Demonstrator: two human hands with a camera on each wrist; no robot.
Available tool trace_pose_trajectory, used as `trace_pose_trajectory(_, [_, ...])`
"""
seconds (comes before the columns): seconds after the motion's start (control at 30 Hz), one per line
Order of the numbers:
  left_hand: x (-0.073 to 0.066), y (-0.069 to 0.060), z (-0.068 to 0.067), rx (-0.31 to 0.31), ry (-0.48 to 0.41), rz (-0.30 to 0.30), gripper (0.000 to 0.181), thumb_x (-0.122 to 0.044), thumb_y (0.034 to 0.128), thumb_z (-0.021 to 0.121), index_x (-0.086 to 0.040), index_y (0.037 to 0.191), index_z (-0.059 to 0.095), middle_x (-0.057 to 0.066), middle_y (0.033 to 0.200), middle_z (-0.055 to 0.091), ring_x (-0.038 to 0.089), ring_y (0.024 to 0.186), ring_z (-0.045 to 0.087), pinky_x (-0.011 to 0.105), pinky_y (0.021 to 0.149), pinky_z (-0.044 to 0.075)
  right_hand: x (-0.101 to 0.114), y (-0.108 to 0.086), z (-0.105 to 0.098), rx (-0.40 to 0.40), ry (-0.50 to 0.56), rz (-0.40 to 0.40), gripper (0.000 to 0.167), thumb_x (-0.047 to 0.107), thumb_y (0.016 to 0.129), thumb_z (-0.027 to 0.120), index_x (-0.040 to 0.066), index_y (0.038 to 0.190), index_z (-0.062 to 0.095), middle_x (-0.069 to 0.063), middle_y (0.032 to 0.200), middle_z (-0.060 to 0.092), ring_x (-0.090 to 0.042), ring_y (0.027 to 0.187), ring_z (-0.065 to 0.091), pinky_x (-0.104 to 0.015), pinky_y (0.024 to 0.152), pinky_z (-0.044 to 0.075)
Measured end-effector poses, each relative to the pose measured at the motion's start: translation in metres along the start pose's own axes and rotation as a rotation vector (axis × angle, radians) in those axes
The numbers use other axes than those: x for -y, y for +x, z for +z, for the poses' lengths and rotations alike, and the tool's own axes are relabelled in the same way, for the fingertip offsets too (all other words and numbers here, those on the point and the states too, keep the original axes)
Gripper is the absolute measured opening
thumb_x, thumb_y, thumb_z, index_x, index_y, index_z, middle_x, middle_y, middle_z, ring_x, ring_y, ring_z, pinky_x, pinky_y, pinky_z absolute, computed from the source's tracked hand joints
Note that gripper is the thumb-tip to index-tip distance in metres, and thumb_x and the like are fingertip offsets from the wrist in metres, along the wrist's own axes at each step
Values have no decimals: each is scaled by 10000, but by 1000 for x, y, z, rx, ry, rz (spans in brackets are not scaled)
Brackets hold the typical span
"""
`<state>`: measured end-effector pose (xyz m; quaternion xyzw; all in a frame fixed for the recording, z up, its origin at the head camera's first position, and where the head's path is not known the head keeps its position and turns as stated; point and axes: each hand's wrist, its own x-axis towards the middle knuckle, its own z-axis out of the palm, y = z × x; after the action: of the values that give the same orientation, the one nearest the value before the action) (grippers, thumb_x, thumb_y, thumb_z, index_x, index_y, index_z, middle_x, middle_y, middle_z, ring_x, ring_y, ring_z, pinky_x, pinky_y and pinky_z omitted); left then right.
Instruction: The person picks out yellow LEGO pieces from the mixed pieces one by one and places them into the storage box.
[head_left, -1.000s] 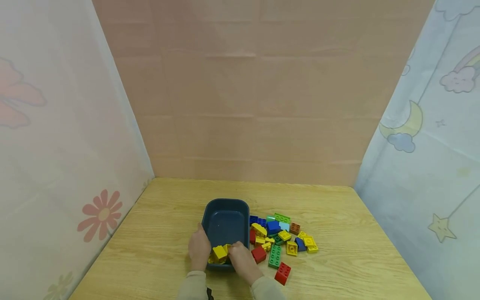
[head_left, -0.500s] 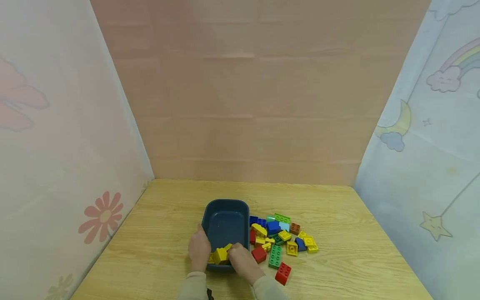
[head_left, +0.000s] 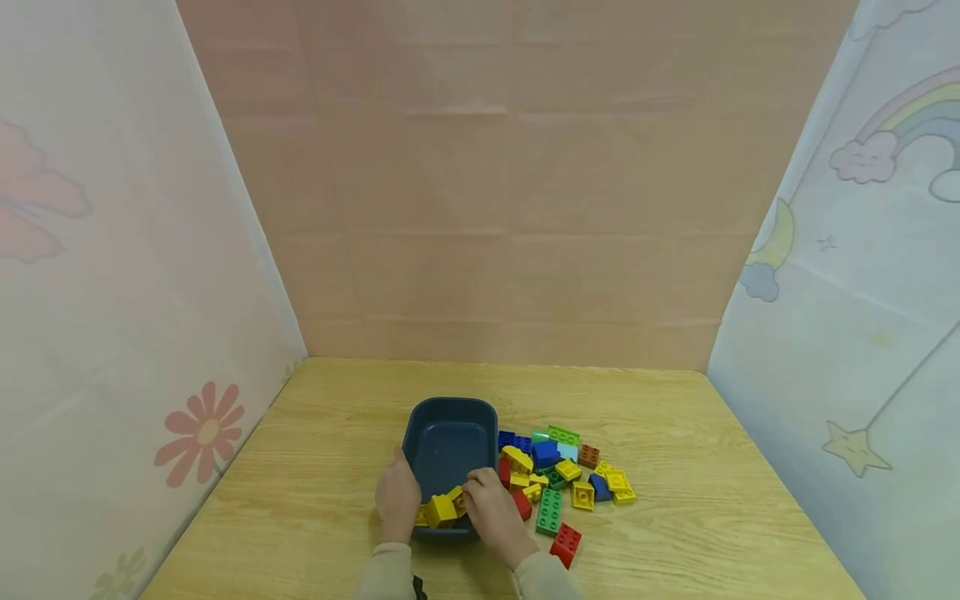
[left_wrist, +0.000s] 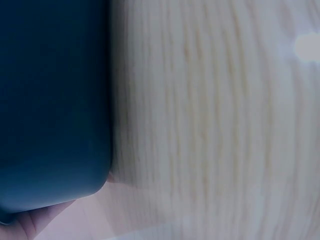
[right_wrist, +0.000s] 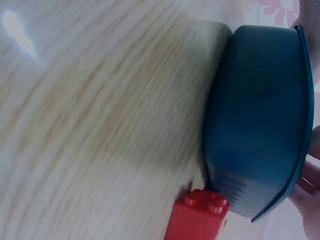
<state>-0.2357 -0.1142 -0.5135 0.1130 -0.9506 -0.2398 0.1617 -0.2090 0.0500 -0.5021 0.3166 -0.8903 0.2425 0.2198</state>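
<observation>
Against the left side of the dark blue bin [head_left: 452, 403], my left hand [head_left: 397, 498] grips the wall with a finger along the rim. A bit of that hand [left_wrist: 32, 222] shows under the bin's corner [left_wrist: 60, 150] in the left wrist view. Several yellow bricks [head_left: 441, 511] lie at the bin's near end. My right hand [head_left: 497, 512] reaches over the right rim, its bent fingers touching or very near a yellow brick; whether they hold it is hidden. The right wrist view shows fingers [right_wrist: 311, 175] beyond the rim of the bin [right_wrist: 255, 115].
Right of the bin lies a loose group of bricks, with a blue one [head_left: 546, 454], a long green one [head_left: 549, 511] and several yellow ones. A red brick [head_left: 566, 545] sits nearest the front; another red brick [right_wrist: 197, 220] stands beside the bin wall. Printed cloths flank the wooden table [head_left: 675, 500].
My right hand has shifted slightly right and away from me, uncovering more of the yellow brick by its fingertips. The yellow bricks have turned a little. My left hand has stayed at the bin.
</observation>
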Motion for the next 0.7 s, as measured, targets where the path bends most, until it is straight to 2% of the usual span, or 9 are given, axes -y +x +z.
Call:
trace_pose_trajectory(0.13, [0, 1, 0, 0, -3, 3, 426, 88, 806, 509, 135, 1225, 447, 65, 493, 410, 145, 406, 379, 267, 368, 330, -7, -2, -2, -66, -30, 6, 39, 23, 757, 675, 10, 794, 670, -54, 891, 553, -164, 832, 520, -213, 691, 482])
trace_pose_trajectory(0.5, [0, 2, 0, -7, 3, -8, 422, 87, 789, 537, 130, 1203, 470, 182, 645, 564, 234, 495, 531, 344, 434, 442, -31, -18, -8, -186, -71, 110, 135, -61, 735, 642, 7, 851, 658, -107, 928, 559, -222, 870, 535, -288, 659, 498])
trace_pose_trajectory(0.7, [0, 4, 0, -1, 5, -14, 409, 88, 795, 533, 135, 1197, 473, 213, 699, 586, 281, 548, 567, 376, 470, 463, -50, -29, -15, -230, -105, 224, 141, -73, 707, 643, -21, 837, 650, -120, 888, 567, -250, 852, 528, -356, 693, 483])
